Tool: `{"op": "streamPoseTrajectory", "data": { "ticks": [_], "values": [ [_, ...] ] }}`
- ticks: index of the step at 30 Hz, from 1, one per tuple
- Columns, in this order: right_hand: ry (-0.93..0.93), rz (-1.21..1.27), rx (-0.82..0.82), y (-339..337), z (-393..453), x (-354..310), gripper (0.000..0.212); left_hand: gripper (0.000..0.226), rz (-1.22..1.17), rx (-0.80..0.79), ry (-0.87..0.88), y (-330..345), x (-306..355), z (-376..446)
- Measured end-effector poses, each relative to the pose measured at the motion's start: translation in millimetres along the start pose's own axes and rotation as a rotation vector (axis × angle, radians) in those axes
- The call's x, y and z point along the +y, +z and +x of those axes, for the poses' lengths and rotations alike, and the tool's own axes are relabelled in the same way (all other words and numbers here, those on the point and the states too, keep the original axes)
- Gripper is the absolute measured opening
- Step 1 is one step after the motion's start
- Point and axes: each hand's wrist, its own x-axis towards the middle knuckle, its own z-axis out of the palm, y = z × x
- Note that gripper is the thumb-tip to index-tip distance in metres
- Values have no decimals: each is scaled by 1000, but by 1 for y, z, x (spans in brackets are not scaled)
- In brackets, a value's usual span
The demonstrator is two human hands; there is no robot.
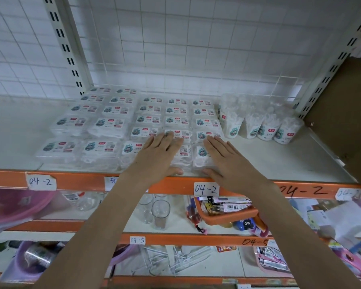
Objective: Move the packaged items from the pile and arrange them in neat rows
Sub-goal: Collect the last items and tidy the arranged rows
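Observation:
Clear flat packets (111, 124) with white, teal and red labels lie in several rows on the white shelf (279, 161), stacked a few high. My left hand (158, 155) lies flat, fingers straight, on the front packet (183, 157) of one middle row, thumb at its front edge. My right hand (223, 157) lies flat on the front packet (200, 157) of the rightmost row, thumb against its front. Neither hand grips anything.
Several clear round tubs (231, 124) with the same label stand right of the rows. An orange rail (175, 184) tagged 04-2 edges the shelf. A cardboard panel (342, 113) closes the right side. Lower shelves hold glasses (161, 213), an orange tray (227, 215) and pink basins.

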Motion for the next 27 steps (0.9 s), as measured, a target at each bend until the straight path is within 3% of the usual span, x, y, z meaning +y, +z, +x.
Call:
{"op": "streamPoseTrajectory", "data": {
  "ticks": [6,10,17,21,24,27],
  "values": [
    [-10,51,60,-10,-6,3,87,90,10,-45,-9,-11,4,1],
    [-17,90,133,-26,-13,22,81,100,-26,-108,-44,-30,21,12],
    [76,61,191,-35,-27,110,52,71,-80,1,33,-47,84,80],
    [115,2,179,-36,-14,163,44,72,-83,54,-11,-45,117,138],
    [89,-3,161,-36,7,181,50,73,-58,37,-75,-41,126,172],
    [22,-9,149,-36,27,187,63,60,-50,-26,-121,-36,124,187]
  ]
}}
